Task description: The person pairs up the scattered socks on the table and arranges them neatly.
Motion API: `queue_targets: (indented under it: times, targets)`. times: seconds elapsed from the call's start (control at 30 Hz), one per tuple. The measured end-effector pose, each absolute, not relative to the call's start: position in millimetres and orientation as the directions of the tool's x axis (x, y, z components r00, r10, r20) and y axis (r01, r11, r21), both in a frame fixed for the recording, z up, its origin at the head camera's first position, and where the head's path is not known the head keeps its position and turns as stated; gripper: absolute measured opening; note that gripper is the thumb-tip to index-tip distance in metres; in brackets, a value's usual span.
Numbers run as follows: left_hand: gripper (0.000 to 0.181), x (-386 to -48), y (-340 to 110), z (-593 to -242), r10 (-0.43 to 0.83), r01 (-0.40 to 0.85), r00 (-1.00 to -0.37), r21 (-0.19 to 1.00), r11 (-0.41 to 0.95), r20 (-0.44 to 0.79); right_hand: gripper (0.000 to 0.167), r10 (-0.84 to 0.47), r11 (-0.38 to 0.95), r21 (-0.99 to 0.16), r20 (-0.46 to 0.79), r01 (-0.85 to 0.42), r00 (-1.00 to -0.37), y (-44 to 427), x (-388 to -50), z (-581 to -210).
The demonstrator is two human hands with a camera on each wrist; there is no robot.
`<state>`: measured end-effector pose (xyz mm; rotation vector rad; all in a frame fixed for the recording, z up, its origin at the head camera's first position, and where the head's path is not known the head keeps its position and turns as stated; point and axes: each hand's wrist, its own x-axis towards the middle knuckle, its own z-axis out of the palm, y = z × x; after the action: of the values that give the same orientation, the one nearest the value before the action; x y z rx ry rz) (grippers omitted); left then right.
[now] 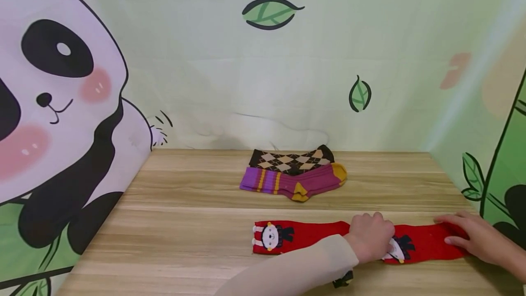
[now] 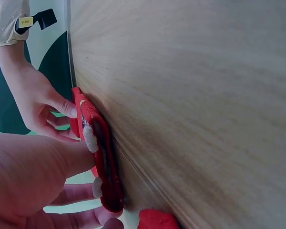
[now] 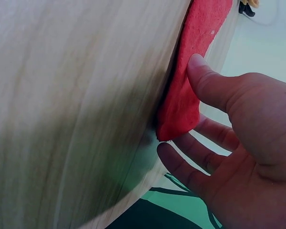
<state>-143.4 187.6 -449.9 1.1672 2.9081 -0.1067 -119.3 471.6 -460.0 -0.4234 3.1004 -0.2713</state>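
Two red socks lie end to end near the front of the table, each with a white bear face and dark scarf. My left hand [image 1: 371, 236] is curled at the cuff of the right-hand red sock [image 1: 427, 241], gripping it; the cuff's opening with white tufts shows in the left wrist view. On the toe end of that sock rests my right hand [image 1: 478, 236]. Its thumb touches the top in the right wrist view, and the fingers lie loosely along the far edge. The left-hand red sock [image 1: 304, 234] is partly covered by my left forearm.
Farther back lie a purple sock with yellow bands [image 1: 283, 184] and a black argyle sock [image 1: 287, 161], side by side. A small black and yellow piece of cloth [image 1: 343, 280] peeks out below my left sleeve. A printed cloth backdrop [image 1: 197, 58] rises behind the table.
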Motion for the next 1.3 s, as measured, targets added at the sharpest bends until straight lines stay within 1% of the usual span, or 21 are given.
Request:
queue_targets:
  times: [0.27, 0.5, 0.63, 0.77, 1.0, 1.13, 1.3]
  targets:
    - [0.026, -143, 188, -450, 0.695, 0.695, -0.719, -0.062, 0.717, -0.026, 0.029, -0.263, 0.954, -0.141, 0.028, -0.265, -0.964, 471, -121, -461]
    - [0.038, -144, 187, -449, 0.704, 0.705, -0.710, -0.033, 0.709, -0.032, 0.034, -0.271, 0.953, -0.128, 0.038, -0.273, -0.962, 470, -120, -460]
    - [0.042, -144, 187, -448, 0.713, 0.713, -0.701, -0.022, 0.701, -0.028, 0.029, -0.258, 0.960, -0.115, 0.010, -0.257, -0.966, 469, -121, -455]
    - [0.038, -144, 187, -447, 0.723, 0.723, -0.690, -0.018, 0.690, -0.016, 0.024, -0.245, 0.965, -0.106, -0.033, -0.241, -0.969, 469, -123, -450]
    - [0.020, -144, 185, -448, 0.748, 0.748, -0.664, -0.016, 0.664, 0.012, 0.022, -0.223, 0.971, -0.093, -0.048, -0.218, -0.974, 468, -121, -445]
    - [0.014, -143, 184, -447, 0.759, 0.759, -0.650, -0.011, 0.651, 0.006, 0.022, -0.216, 0.974, -0.073, -0.010, -0.214, -0.976, 467, -118, -441]
    - [0.018, -142, 181, -444, 0.779, 0.778, -0.627, 0.023, 0.627, -0.020, 0.026, -0.228, 0.972, -0.031, 0.087, -0.232, -0.970, 466, -114, -435]
